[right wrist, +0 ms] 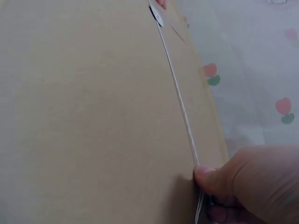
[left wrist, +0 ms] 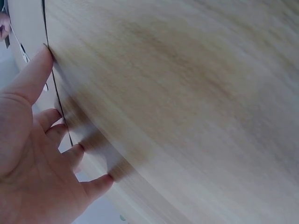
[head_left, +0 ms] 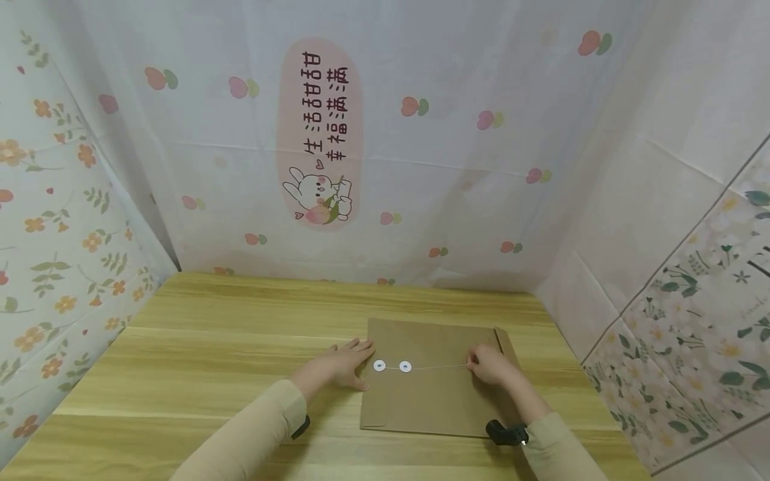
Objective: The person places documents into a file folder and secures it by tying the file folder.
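Note:
A brown kraft paper envelope (head_left: 433, 401) lies flat on the table, with two white round buttons (head_left: 406, 367) near its left side. A thin white string (right wrist: 180, 95) runs taut from the buttons to the right. My right hand (head_left: 488, 365) pinches that string between thumb and fingers, just above the envelope's right part. At the envelope's left edge rests my left hand (head_left: 347, 363), its fingers spread and their tips touching the edge. In the left wrist view the left palm (left wrist: 42, 186) shows with nothing gripped.
The wood-grain table (head_left: 198, 354) extends left of the envelope. A white printed curtain (head_left: 481, 200) hangs behind the table's back edge, and floral cloth (head_left: 66, 254) stands along the left. Black wrist bands (head_left: 506, 433) sit at the sleeves.

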The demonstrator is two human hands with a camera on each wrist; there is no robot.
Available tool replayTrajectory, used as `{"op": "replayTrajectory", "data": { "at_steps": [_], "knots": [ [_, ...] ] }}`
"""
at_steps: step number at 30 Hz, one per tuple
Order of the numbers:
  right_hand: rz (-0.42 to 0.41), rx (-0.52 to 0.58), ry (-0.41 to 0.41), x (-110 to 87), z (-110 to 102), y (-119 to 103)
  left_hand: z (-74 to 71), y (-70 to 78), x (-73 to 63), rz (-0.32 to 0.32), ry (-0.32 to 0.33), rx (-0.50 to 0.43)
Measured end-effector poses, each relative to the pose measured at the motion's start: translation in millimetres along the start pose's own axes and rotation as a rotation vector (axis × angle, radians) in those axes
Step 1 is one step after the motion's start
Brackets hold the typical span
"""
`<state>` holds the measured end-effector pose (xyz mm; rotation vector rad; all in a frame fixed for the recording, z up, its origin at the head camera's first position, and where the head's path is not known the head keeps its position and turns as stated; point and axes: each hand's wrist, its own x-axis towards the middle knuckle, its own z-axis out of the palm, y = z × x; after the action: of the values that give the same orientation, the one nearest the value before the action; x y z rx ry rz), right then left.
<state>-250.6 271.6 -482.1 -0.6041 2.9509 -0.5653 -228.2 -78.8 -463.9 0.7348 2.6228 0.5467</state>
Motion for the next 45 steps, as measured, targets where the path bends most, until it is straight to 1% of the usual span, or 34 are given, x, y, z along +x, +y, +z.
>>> {"op": "replayTrajectory", "data": {
  "at_steps": [2,6,9,16,20,23,26,32,35,40,45],
  "knots": [
    [0.03,0.001,0.002,7.6,0.9,1.0,-0.3,-0.3,0.3,0.0,-0.001,-0.003],
    [0.065,-0.014,0.018,21.8,3.1,2.9,-0.5,-1.3,0.8,0.0,-0.002,-0.005],
    [0.073,-0.026,0.037,29.9,3.6,1.2,-0.7,-1.3,1.1,-0.001,-0.002,-0.009],
    [0.092,-0.134,0.074,47.6,8.4,-0.4,0.3,-1.3,1.6,-0.007,0.011,0.007],
    [0.139,-0.145,0.061,57.4,11.2,-2.7,2.2,-2.0,1.7,-0.013,0.014,0.028],
    [0.179,-0.143,0.047,64.6,12.7,-7.1,4.9,-3.2,2.3,-0.015,0.019,0.047],
    [0.206,-0.15,0.045,72.3,15.0,-12.2,6.6,-4.2,2.5,-0.019,0.025,0.042],
    [0.236,-0.164,0.084,88.6,24.1,-20.6,6.3,-3.5,1.6,-0.022,0.023,0.034],
    [0.264,-0.165,0.094,96.1,28.2,-26.1,5.4,-2.4,1.1,-0.023,0.024,0.036],
    [0.285,-0.174,0.111,105.3,31.4,-35.5,5.3,-1.3,2.1,-0.026,0.026,0.041],
    [0.281,-0.156,0.124,109.6,31.7,-47.6,7.8,-1.6,4.6,-0.025,0.025,0.049]
  ]
}}
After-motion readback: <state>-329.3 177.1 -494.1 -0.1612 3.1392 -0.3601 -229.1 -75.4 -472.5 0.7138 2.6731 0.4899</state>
